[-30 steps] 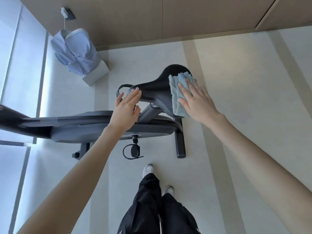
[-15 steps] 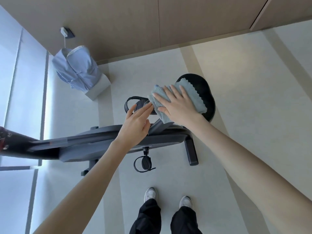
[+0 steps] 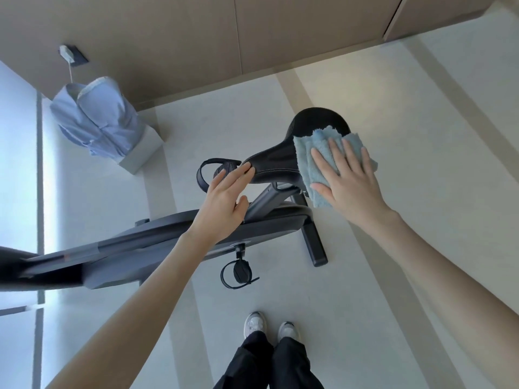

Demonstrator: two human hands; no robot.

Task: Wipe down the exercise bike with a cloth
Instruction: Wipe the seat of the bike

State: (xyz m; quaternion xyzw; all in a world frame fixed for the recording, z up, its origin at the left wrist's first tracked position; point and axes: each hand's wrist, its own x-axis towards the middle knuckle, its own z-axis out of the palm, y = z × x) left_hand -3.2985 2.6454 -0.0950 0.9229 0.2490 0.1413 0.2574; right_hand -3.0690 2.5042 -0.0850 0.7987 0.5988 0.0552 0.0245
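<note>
A dark grey exercise bike [image 3: 157,242] stands on the pale floor in front of me. Its black saddle [image 3: 283,161] points left. A light blue fluffy cloth [image 3: 309,164] lies over the saddle's wide rear and near side. My right hand [image 3: 348,181] presses flat on the cloth with fingers spread. My left hand [image 3: 224,200] rests its fingertips on the saddle's narrow nose, fingers loosely extended and holding nothing. The seat post [image 3: 264,200] slants down from the saddle to the frame.
Two strapped pedals show, one [image 3: 238,270] near my feet and one [image 3: 216,169] beyond the saddle nose. A light blue garment [image 3: 98,124] lies over a white box near the wooden wall. My shoes [image 3: 269,327] stand close to the bike's rear foot [image 3: 316,245].
My right hand slid the cloth from the saddle's front part back to its wide rear and side. My left hand stayed by the saddle nose. The view shifted a little.
</note>
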